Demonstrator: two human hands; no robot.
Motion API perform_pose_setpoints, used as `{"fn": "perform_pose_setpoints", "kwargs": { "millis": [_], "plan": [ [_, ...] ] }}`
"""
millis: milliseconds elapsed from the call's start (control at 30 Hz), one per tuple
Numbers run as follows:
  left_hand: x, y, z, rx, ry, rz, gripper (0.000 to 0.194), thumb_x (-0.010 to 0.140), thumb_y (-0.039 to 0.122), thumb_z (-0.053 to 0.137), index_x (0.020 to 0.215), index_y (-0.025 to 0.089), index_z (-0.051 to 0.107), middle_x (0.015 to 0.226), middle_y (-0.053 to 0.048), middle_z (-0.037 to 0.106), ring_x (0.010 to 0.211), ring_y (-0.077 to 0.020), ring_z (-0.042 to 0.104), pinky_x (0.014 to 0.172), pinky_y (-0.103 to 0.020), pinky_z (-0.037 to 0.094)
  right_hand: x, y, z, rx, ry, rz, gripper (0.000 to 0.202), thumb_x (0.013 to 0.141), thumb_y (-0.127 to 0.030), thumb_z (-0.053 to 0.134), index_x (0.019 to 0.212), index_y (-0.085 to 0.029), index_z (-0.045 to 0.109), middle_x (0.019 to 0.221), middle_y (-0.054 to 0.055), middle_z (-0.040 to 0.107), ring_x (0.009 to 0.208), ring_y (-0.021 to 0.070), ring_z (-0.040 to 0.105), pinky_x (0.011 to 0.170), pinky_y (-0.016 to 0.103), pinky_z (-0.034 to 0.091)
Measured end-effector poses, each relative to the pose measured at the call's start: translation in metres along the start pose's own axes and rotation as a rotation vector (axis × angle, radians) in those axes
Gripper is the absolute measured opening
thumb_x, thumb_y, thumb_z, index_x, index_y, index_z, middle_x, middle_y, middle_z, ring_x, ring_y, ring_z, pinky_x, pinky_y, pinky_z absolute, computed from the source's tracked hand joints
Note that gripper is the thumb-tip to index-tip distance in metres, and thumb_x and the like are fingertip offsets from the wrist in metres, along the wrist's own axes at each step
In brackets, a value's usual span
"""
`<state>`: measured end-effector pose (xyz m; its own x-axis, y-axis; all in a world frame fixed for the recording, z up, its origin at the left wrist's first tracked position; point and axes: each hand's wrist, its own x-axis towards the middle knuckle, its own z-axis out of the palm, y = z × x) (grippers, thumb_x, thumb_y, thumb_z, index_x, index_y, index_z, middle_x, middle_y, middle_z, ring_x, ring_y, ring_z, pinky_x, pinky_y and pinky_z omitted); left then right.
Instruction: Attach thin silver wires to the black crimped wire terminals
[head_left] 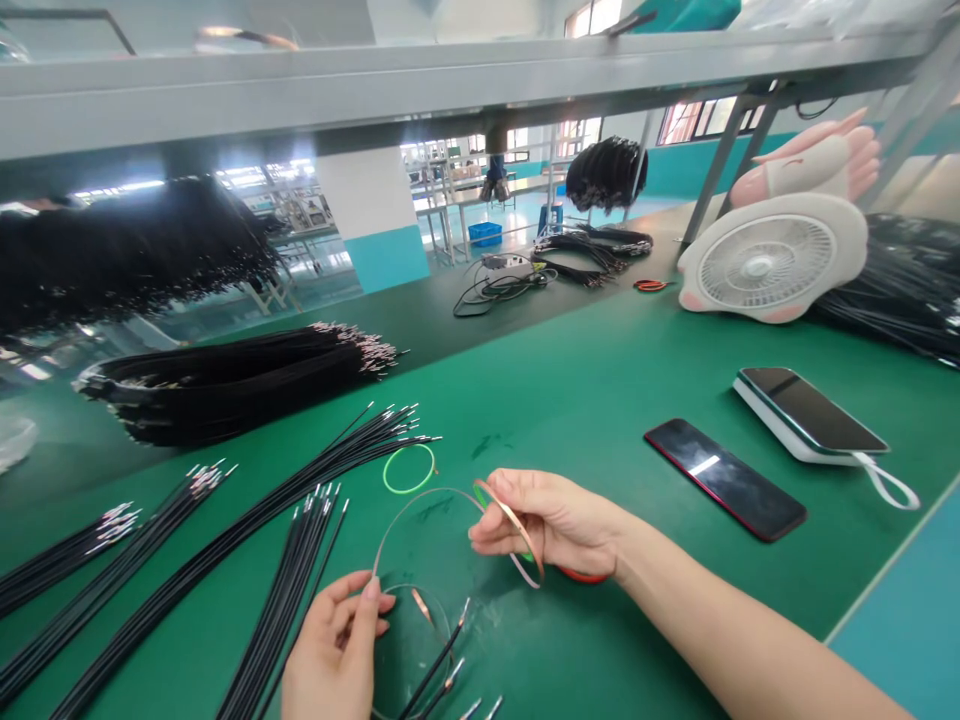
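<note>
A thin copper-colored strip (517,520) arcs between two bare hands above a green work surface (600,390), its looped part in the right hand (555,515) and its free end in the left hand (334,645). The hands are apart, each closed in a pinch. Light, even tension and a wide curve would probably keep the strip from kinking or twisting (the loops look springy). The left hand points upward, thumb against the fingers; the right forearm reaches in from the lower right, fingers curled around the loops. Beyond and between the hands lies a green ring (407,491); a red object (583,577) shows under the right wrist. Black cables (262,520) fan out left of the left hand, and a phone (724,478) lies right of the right hand.
</note>
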<state>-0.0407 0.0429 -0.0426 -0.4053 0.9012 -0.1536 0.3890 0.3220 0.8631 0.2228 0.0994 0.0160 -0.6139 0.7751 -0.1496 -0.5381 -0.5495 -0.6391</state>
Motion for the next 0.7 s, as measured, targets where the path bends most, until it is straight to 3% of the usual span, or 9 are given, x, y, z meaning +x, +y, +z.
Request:
{"fn": "perform_pose_setpoints", "kwargs": {
  "millis": [333,533,700],
  "plan": [
    [-0.011,0.013,0.009,-0.269,0.045,-0.027,0.066,0.056,0.050,0.080,0.108,0.016,0.060,0.093,-0.008,0.078,0.084,-0.0260,0.073,0.079,-0.035,0.054,-0.001,0.001,0.001,-0.012,0.040,0.000,0.032,0.074,-0.039,0.078,0.076,-0.012,0.060,0.073,0.005,0.075,0.074,0.0160,0.072,0.094,0.040,0.047],
    [-0.015,0.030,0.009,-0.436,-0.112,-0.136,0.071,0.052,0.041,0.087,0.111,0.015,0.059,0.097,-0.012,0.077,0.087,-0.0255,0.073,0.065,-0.027,0.055,0.001,0.008,0.005,-0.078,0.082,-0.008,0.035,0.071,-0.038,0.081,0.084,-0.015,0.059,0.079,0.005,0.075,0.077,0.0161,0.071,0.090,0.036,0.049],
    [-0.026,0.049,0.009,-0.496,-0.086,-0.117,0.066,0.055,0.039,0.085,0.111,0.014,0.060,0.092,-0.012,0.077,0.083,-0.0222,0.073,0.059,-0.022,0.053,0.007,0.028,0.012,-0.191,0.171,-0.065,0.039,0.067,-0.037,0.083,0.089,-0.016,0.059,0.084,0.006,0.076,0.079,0.0158,0.070,0.082,0.030,0.049]
  ]
}}
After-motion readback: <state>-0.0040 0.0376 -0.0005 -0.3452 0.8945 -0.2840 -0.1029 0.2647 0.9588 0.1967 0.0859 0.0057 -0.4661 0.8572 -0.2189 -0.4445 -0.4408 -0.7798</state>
